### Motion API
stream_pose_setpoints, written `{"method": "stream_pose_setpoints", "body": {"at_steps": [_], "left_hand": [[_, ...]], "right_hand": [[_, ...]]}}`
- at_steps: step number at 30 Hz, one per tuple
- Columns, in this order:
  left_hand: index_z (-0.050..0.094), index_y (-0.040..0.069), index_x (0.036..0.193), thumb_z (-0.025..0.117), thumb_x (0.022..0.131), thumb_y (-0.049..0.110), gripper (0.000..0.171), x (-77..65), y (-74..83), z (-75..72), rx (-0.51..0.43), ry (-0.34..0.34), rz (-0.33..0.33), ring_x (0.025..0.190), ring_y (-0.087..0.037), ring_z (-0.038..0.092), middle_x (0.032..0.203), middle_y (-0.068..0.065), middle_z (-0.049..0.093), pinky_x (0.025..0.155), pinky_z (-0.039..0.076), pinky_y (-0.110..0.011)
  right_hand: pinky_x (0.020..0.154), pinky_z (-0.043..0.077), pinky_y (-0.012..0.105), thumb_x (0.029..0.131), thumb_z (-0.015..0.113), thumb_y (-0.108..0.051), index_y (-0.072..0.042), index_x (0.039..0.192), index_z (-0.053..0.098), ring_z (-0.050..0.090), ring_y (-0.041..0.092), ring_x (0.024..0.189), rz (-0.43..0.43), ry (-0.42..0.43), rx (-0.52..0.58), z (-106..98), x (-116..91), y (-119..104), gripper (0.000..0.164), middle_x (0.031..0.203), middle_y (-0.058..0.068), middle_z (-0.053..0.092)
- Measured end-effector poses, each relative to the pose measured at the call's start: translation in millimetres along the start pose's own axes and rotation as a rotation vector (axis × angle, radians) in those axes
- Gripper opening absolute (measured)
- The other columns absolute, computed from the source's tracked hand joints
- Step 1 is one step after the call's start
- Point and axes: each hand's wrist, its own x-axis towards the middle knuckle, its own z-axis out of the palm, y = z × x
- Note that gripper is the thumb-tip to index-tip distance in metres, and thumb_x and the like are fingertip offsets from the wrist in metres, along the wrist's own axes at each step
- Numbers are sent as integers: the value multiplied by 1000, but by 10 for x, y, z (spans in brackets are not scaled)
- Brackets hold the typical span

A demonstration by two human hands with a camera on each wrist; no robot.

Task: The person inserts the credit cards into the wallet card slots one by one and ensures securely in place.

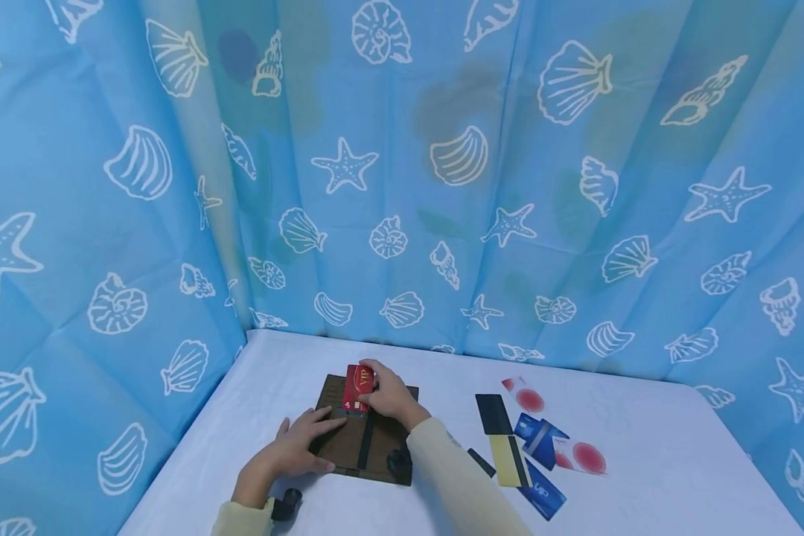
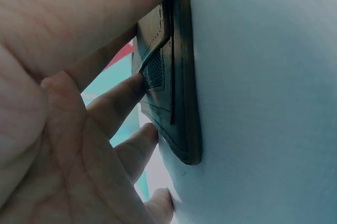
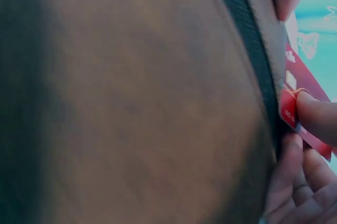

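A brown leather wallet [image 1: 331, 460] with a dark band down its middle lies opened flat on the white table. My left hand [image 1: 300, 445] rests on its left part with fingers spread. In the left wrist view, these fingertips touch the edge of the wallet [image 2: 181, 124] near a dark mesh patch [image 2: 154, 71]. Between thumb and fingers, my right hand [image 1: 390, 393] pinches a red VIP card [image 1: 355, 383] over the wallet's upper part. The right wrist view shows the red card [image 3: 305, 71] beside the wallet's edge; whether its lower end sits in a slot, I cannot tell.
Right of the wallet lie several loose cards: a black card [image 1: 493, 414], a yellow card [image 1: 507, 458], a blue VIP card [image 1: 543, 491], and white cards with red circles, one [image 1: 586, 457] nearer. A blue shell-print curtain [image 1: 402, 186] encloses the table [image 1: 656, 439].
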Motion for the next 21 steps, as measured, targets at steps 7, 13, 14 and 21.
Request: {"method": "stream_pose_setpoints", "body": {"at_steps": [7,13,14,21], "left_hand": [[55,22,142,85,76,23,72,-14,5,7,0,7,12,146,-49,24,155,-17,39,114,4,-76],[54,23,142,85,77,25,72,28,22,37,4,-9,6,145,-48,25,155,-17,39,113,4,-77],[54,23,142,85,76,25,72,35,24,42,5,-10,6,146,-48,25,155,-17,39,113,4,-77],[55,24,142,85,75,27,73,31,22,31,32,-6,-12,145,-48,25,155,-17,40,113,5,-77]], "right_hand": [[74,52,35,88,72,-15,-19,146,46,57,18,85,37,40,40,58,-23,30,64,101,6,62],[73,49,34,87,75,-18,-20,144,49,55,17,83,73,76,77,40,-62,72,63,97,4,60],[73,50,34,87,75,-18,-20,144,49,55,18,84,76,83,77,41,-67,80,63,98,5,60],[71,52,28,86,77,-21,-19,143,47,55,13,80,96,130,88,94,-90,49,65,97,2,60]]}}
